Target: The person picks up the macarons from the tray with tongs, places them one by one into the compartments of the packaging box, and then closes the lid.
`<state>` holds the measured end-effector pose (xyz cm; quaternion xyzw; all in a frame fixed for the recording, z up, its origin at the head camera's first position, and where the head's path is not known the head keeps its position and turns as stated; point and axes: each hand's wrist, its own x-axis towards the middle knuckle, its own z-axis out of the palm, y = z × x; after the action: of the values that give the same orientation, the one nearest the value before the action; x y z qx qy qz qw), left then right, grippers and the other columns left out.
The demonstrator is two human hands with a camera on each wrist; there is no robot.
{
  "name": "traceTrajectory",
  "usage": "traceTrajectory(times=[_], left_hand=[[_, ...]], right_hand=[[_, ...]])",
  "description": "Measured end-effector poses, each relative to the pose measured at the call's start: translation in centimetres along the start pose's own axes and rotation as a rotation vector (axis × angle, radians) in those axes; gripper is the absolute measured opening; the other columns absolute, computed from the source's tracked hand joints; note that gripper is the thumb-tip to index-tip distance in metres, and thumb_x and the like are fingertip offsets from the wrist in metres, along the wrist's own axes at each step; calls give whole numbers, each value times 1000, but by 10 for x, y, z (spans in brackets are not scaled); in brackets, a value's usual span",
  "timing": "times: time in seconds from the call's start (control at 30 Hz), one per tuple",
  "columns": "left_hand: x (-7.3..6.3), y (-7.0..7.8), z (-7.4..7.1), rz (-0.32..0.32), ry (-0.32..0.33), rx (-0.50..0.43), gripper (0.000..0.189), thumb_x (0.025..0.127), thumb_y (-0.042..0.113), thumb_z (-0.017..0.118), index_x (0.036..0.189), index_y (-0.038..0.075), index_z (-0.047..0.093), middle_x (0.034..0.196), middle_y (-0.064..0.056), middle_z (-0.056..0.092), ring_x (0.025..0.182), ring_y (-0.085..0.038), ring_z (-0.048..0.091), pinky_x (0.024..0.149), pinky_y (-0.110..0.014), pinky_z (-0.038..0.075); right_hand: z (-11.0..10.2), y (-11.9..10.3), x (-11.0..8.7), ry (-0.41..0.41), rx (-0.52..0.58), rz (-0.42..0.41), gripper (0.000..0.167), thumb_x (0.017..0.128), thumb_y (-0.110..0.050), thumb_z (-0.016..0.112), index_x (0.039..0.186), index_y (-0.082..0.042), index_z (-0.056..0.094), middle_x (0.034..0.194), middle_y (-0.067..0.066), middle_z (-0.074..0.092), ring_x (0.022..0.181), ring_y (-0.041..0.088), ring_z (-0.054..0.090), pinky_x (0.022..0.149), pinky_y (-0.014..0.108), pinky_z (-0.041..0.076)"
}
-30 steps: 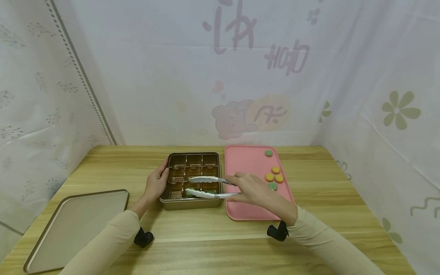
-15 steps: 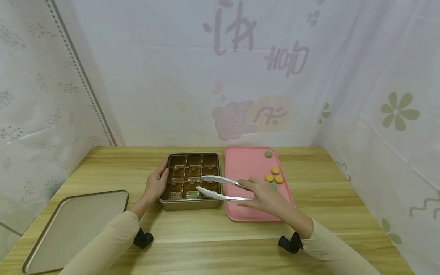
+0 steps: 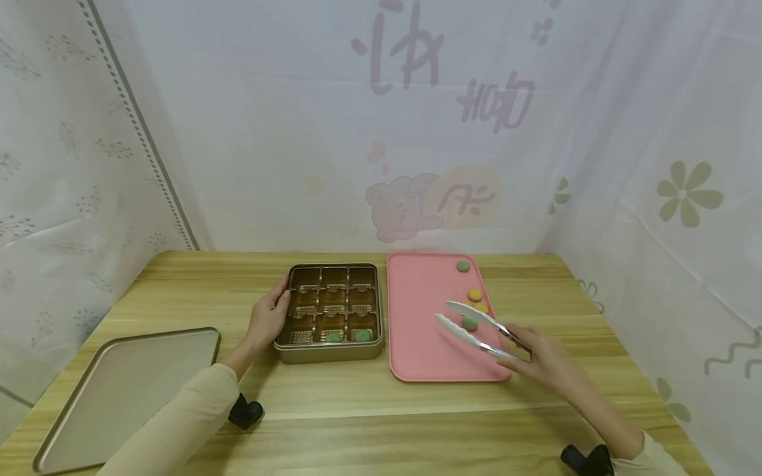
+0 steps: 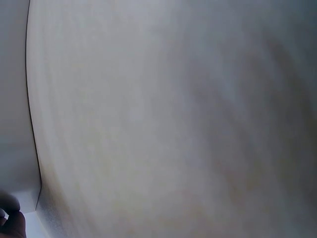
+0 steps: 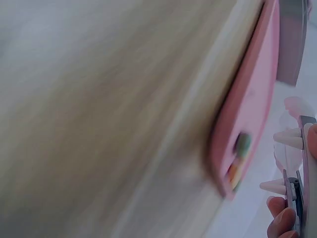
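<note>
My left hand (image 3: 266, 320) grips the left side of a gold tin (image 3: 330, 356) with a clear-brown divided insert. A green macaron (image 3: 333, 337) lies in the front middle compartment; another green macaron (image 3: 362, 335) is in the front right one. My right hand (image 3: 549, 363) holds metal tongs (image 3: 463, 332) with white scalloped tips. The tongs are spread apart over the pink tray (image 3: 417, 291), nothing between their tips. Close by the tips lies a green macaron (image 3: 469, 324), with yellow macarons (image 3: 474, 295) behind it, partly hidden by the tongs. Another green macaron (image 3: 463, 266) is at the tray's back right corner.
A flat gold lid (image 3: 133, 390) lies at the left of the wooden table (image 3: 381, 436). Patterned curtains (image 3: 286, 145) enclose the back and both sides. In the right wrist view the pink tray's edge (image 5: 242, 84) shows.
My right hand has drawn the tongs rightward from over the tin to over the pink tray. The macaron in the front right compartment is now uncovered. The left hand stays in place.
</note>
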<state>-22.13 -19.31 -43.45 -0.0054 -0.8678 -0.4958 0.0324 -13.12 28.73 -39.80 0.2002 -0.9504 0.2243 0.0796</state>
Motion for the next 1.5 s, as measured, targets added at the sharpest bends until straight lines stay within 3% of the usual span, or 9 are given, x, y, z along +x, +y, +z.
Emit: traceTrajectory(times=[0.07,0.17,0.43,0.9,1.27,1.5], left_hand=[[0,0,0,5,3,1,48,104,16,33,149,5,22,154,-12,22,141,-32,22,115,-45,22],[0,0,1,10,9,4,48,104,16,34,149,5,23,153,-13,23,141,-33,23,115,-46,23],[0,0,1,24,20,16,48,104,17,34,149,5,24,153,-14,25,139,-35,25,114,-47,25],[-1,2,0,18,-7,-12,48,104,15,33,149,4,21,154,-12,21,141,-32,21,115,-45,22],[-2,2,-1,10,-3,-1,48,104,16,33,150,5,21,154,-11,21,141,-32,22,115,-45,22],[-2,2,0,14,5,-17,48,104,15,34,149,6,23,154,-12,22,141,-32,23,115,-45,23]], right_hand=[[-5,8,-8,7,-38,30,57,78,-30,77,122,2,60,99,15,67,79,23,62,57,28,49],[-9,18,-17,22,-88,50,55,76,-33,78,117,0,63,97,14,69,82,27,65,60,37,53],[-13,27,-29,17,-114,95,57,75,-36,78,115,1,64,99,19,68,83,33,67,60,43,55],[-9,30,-27,7,-168,107,55,72,-35,80,113,-1,65,94,17,68,77,27,65,57,40,52],[-8,30,-26,14,-192,75,55,73,-32,80,114,1,64,95,22,67,77,31,66,56,40,53],[-5,28,-22,31,-208,80,51,73,-32,80,111,-1,65,87,15,67,68,20,61,51,34,48]])
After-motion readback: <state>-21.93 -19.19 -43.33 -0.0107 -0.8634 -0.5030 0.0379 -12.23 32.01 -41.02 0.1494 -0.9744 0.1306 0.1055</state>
